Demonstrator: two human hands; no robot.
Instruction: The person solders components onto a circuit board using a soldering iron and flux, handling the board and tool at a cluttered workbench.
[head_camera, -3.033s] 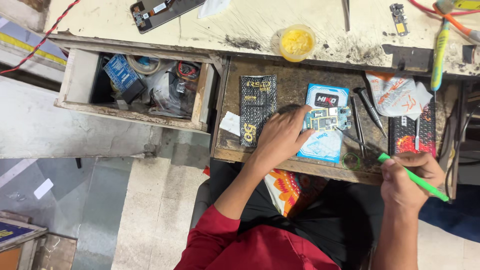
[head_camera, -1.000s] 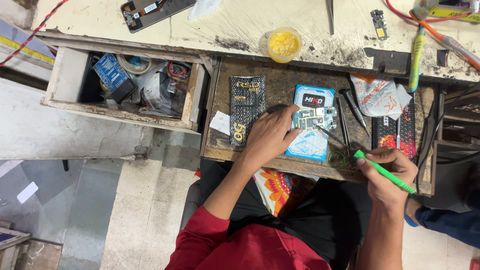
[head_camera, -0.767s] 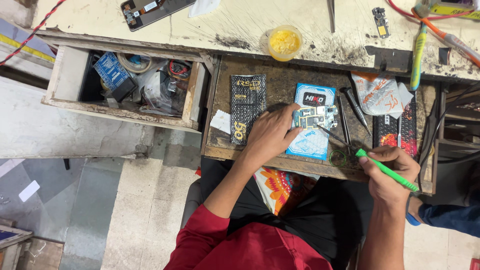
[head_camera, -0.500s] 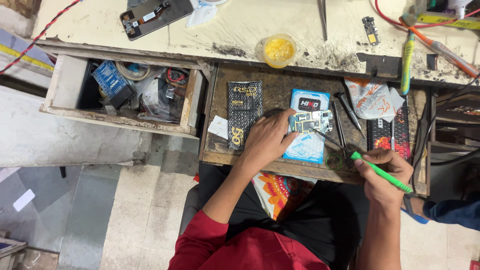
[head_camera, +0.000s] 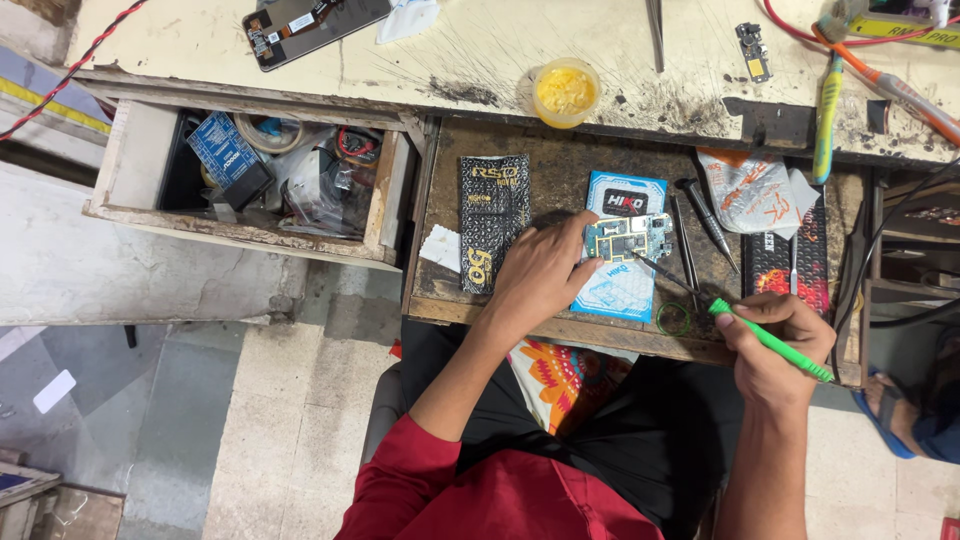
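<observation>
My left hand (head_camera: 545, 268) presses down on a small green circuit board (head_camera: 630, 238) that lies on a blue and white packet (head_camera: 622, 285) in an open wooden drawer (head_camera: 440, 300). My right hand (head_camera: 775, 345) grips a green-handled screwdriver (head_camera: 772, 340) like a pen. Its thin metal tip reaches up and left to the board's right edge. A green rubber ring (head_camera: 673, 319) lies just left of my right hand.
A black packet (head_camera: 492, 215) lies left of the board, with loose dark tools (head_camera: 700, 225), a white and orange packet (head_camera: 750, 190) and a black and red packet (head_camera: 785, 255) to its right. A second drawer (head_camera: 250, 175) of parts stands open at left. On the bench: a yellow paste tub (head_camera: 565, 92), a phone part (head_camera: 300, 20).
The view has drifted slightly; both hands hold nearly the same pose, with the screwdriver tip staying at the board.
</observation>
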